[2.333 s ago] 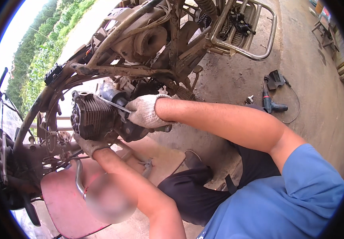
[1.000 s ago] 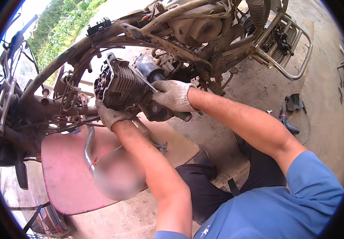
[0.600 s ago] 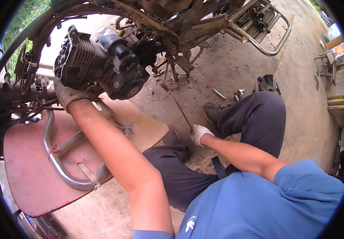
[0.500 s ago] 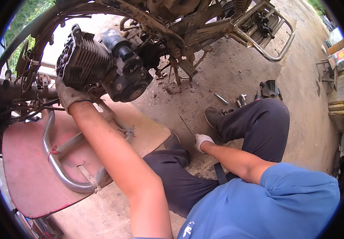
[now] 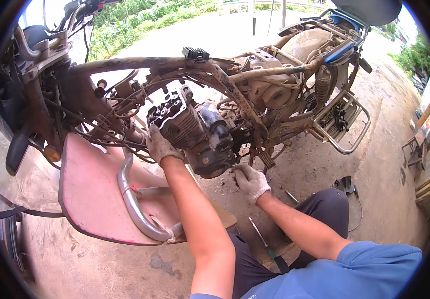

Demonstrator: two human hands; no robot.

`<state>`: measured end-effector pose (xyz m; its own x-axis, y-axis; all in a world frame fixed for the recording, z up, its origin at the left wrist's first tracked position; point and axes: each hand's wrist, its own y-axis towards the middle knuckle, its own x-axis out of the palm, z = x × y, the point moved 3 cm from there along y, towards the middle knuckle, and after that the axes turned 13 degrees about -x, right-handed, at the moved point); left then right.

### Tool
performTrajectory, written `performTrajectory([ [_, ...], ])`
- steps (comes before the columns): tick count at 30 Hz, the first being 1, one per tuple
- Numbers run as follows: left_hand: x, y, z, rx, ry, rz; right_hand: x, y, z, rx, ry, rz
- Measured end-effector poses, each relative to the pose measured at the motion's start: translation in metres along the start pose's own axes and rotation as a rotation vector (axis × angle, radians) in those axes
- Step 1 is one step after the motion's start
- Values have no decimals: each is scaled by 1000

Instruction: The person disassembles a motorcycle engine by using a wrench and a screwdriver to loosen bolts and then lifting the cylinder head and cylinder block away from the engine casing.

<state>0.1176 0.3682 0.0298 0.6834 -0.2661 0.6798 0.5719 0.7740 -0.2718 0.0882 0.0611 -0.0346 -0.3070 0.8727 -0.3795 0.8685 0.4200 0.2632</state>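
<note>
My gloved left hand (image 5: 161, 144) grips the lower front side of the finned cylinder head (image 5: 177, 127), whose open top shows valve parts. The engine's dark crankcase (image 5: 210, 159) hangs in the motorcycle frame, with a black cylindrical part (image 5: 212, 119) beside the head. My gloved right hand (image 5: 247, 182) is just below and right of the crankcase, fingers curled at something dark I cannot make out. A long screwdriver (image 5: 262, 236) with a green handle lies on the ground below my right hand.
A pink board (image 5: 95, 189) with curved chrome tubing (image 5: 135, 209) lies beneath the frame at left. A chrome rack (image 5: 354, 147) sticks out at right. A tool with a cord (image 5: 344, 184) and a small metal bar (image 5: 291, 196) lie beside my right knee. A small stool (image 5: 414, 149) stands far right.
My right hand has released the long tool to the ground and risen toward the crankcase's lower edge. My left hand stays on the cylinder head. The view has tilted up, showing more motorcycle.
</note>
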Motion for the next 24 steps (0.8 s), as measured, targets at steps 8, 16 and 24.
performTrajectory([
  [8, 23, -26, -9, -14, 9, -71, 24, 220, -102, -52, 246, -74],
  [16, 10, -16, -11, 104, 129, 109, 65, 247, -86, -231, 205, -87],
  [24, 16, -8, -22, 67, -25, 70, 80, 264, -46, -305, 417, 73],
])
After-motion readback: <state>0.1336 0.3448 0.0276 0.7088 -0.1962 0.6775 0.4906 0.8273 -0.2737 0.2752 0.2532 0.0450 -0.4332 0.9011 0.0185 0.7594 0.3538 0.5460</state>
